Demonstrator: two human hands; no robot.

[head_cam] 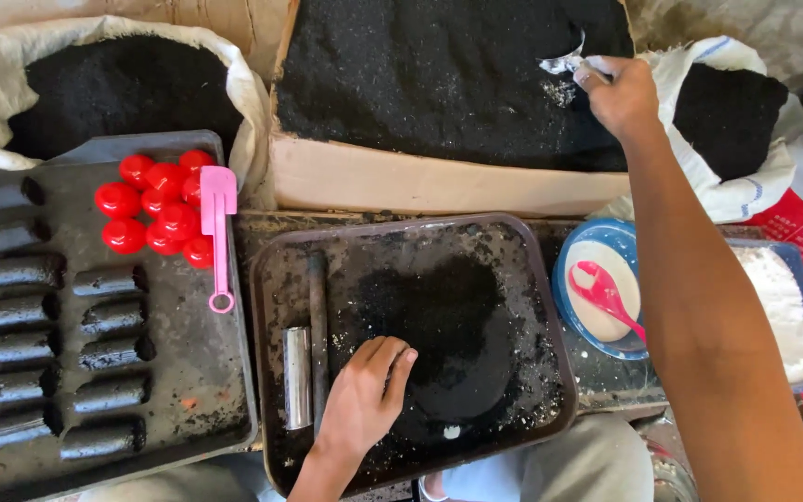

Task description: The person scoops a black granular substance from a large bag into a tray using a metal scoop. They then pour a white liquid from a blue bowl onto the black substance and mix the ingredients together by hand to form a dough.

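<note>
My left hand (364, 400) rests palm down on a dark metal tray (550, 353) in front of me, fingers together at the edge of a heap of black powder (448, 325). A short shiny metal tube (297, 376) and a thin dark rod (317, 316) lie on the tray just left of that hand. My right hand (620, 93) reaches far forward over a cardboard box (439, 181) filled with black powder and grips a small silvery scoop (564, 60) that dips into the powder.
At the left, another dark tray (188, 372) carries rows of black cylinders (109, 353), several red caps (155, 209) and a pink spatula (218, 232). A blue bowl (606, 288) of white paste with a pink spoon stands right. White sacks (253, 102) of black powder stand behind.
</note>
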